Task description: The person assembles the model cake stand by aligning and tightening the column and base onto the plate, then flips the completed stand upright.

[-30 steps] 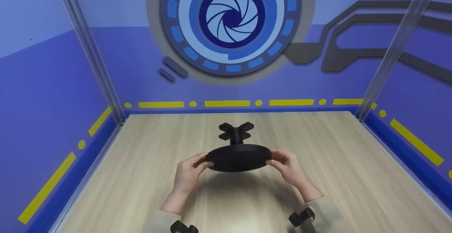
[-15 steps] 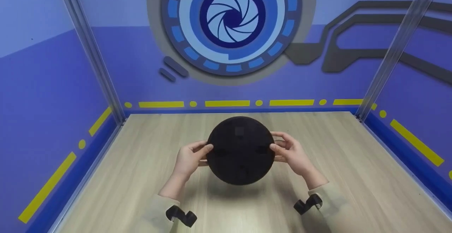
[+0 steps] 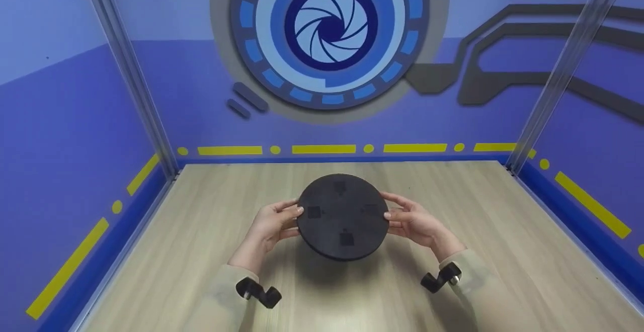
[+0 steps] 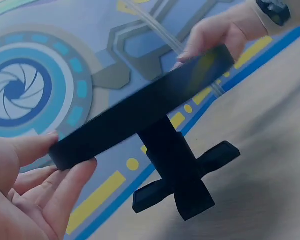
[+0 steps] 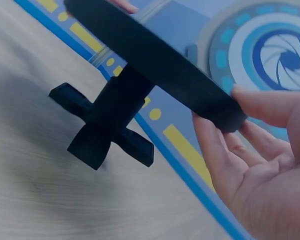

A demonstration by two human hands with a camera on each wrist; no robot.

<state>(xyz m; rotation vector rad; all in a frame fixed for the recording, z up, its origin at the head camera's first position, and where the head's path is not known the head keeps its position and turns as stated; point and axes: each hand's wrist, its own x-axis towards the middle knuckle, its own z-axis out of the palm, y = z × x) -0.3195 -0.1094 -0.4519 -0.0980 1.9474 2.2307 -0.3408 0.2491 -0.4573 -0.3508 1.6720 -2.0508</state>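
A black round-topped stand (image 3: 342,216) is held tilted, its flat disc facing the head camera. In the left wrist view its short stem (image 4: 165,150) and splayed cross-shaped feet (image 4: 192,197) show under the disc, apparently off the table; the head view hides them. My left hand (image 3: 271,224) pinches the disc's left rim, thumb on top and fingers beneath. On the opposite rim, my right hand (image 3: 417,224) pinches in the same way. The right wrist view shows that thumb over the edge of the disc (image 5: 160,65).
The wood-grain table (image 3: 211,211) lies below, with the stand's shadow on it. Blue printed panels and metal corner posts (image 3: 136,65) enclose the back and sides. Each sleeve carries a black wrist mount (image 3: 259,292).
One second ago the disc was seen nearly edge-on with the feet pointing away. It has turned to face the camera, then leaned back slightly. Both hands keep their grip.
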